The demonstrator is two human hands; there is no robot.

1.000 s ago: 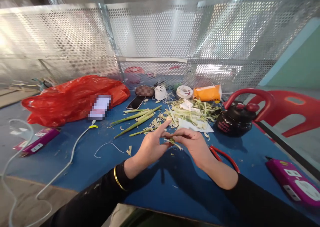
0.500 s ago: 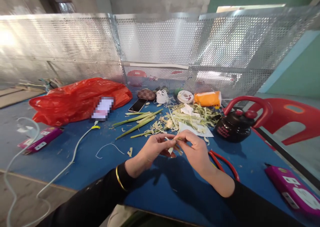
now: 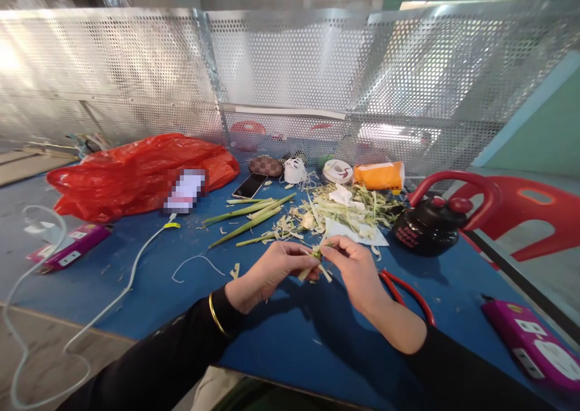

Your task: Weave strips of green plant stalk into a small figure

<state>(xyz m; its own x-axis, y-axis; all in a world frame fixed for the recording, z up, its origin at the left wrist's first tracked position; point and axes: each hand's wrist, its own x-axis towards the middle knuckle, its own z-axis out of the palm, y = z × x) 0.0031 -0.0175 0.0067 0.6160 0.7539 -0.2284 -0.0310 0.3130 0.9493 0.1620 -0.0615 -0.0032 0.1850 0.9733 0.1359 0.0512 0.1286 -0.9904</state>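
Note:
My left hand (image 3: 267, 272) and my right hand (image 3: 356, 269) meet above the blue table (image 3: 149, 278), fingertips pinched together on a small folded piece of pale green leaf strip (image 3: 316, 263). A gold bangle (image 3: 214, 315) sits on my left wrist. Just beyond my hands lie long green leaf stalks (image 3: 247, 214) and a heap of leaf trimmings (image 3: 351, 208) on white paper. Red-handled scissors (image 3: 408, 293) lie on the table under my right forearm.
A red plastic bag (image 3: 136, 172) lies at the left, a phone (image 3: 249, 185) and small items behind it. A black kettle with a red handle (image 3: 430, 226) stands at the right. Purple power strips (image 3: 70, 248) (image 3: 530, 341) and a white cable (image 3: 113, 290) lie about. Perforated metal screens (image 3: 294, 66) fence the table.
My hands have drawn closer together and tightened their pinch on the leaf strip, working it between the fingertips. The view has shifted slightly.

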